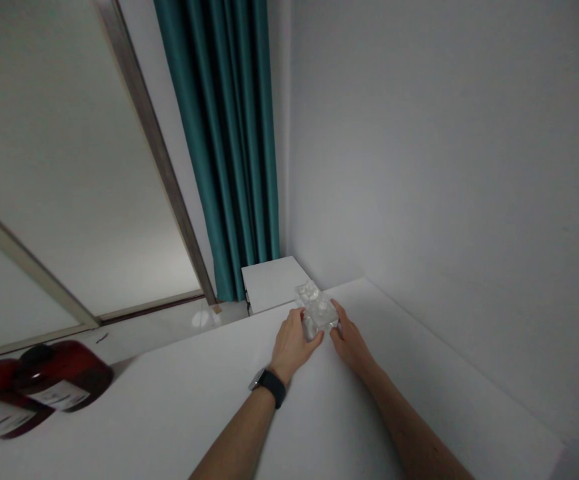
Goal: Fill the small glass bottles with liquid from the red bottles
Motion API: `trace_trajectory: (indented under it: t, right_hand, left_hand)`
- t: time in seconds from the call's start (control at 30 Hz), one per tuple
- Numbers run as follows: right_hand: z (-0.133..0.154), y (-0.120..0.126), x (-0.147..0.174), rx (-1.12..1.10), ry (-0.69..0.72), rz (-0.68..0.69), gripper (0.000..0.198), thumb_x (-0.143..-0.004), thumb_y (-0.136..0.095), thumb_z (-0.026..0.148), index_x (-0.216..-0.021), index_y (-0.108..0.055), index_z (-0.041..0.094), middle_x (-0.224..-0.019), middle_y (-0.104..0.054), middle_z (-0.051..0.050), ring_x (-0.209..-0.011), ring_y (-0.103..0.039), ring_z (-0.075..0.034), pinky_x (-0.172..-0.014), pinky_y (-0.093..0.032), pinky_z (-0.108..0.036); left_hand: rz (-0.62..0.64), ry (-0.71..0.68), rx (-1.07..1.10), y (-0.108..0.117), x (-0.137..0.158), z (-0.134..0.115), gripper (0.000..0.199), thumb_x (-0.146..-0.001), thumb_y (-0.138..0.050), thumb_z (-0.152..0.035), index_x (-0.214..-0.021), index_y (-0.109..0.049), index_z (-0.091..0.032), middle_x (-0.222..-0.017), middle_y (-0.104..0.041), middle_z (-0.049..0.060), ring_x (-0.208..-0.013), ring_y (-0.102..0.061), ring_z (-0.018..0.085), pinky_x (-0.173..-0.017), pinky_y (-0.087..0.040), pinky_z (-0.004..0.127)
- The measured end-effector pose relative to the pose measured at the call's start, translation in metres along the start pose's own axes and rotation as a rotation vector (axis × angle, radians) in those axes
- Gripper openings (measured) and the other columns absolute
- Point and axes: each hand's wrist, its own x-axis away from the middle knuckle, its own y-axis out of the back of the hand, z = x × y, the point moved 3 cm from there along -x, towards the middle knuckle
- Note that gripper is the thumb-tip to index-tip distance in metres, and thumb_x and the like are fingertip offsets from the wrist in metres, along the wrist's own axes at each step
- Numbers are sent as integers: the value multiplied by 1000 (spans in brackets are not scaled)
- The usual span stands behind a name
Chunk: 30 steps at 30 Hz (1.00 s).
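Observation:
A clear plastic piece [322, 312], like a moulded clamshell or tray with raised bumps, is between my hands over the far part of the white table [209, 393]. My left hand [292, 343], with a dark-banded watch on the wrist, grips its left side, thumb at the near edge. On the other side my right hand [352, 343] holds the right edge between thumb and fingers. A flap-like part of the plastic extends away toward the table's far edge. Its see-through walls make the contents, if any, hard to make out.
Dark red bottles [64, 373] with black caps and white labels stand at the table's left. Beyond the far edge is a low white cabinet [274, 283]. A teal curtain [234, 147], sliding frosted panels [69, 147] and a plain wall [444, 147] surround the table.

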Motion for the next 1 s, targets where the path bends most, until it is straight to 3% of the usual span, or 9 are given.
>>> trace_trajectory:
  t: [0.9,1.0]
  right_hand:
    - [2,1,0,3,-8,17,72,-81,-42,13,-152,-29,21,-128,-67,-10,-108,-69,-25,-98,-54,-44]
    - [2,1,0,-10,-13,11,72,-81,-42,13,-152,-29,21,-133,-64,-10,-114,-67,-26,-101,-52,-45]
  left_hand:
    - [13,1,34,0,-1,1,52,-85,-71,-34,-127,-44,-19,-122,-61,12,-112,-62,29,-97,-50,44]
    - [8,8,47,-1,-1,1,52,-84,-71,-34,-126,-44,-20,-121,-61,11,-111,-63,28,-97,-50,43]
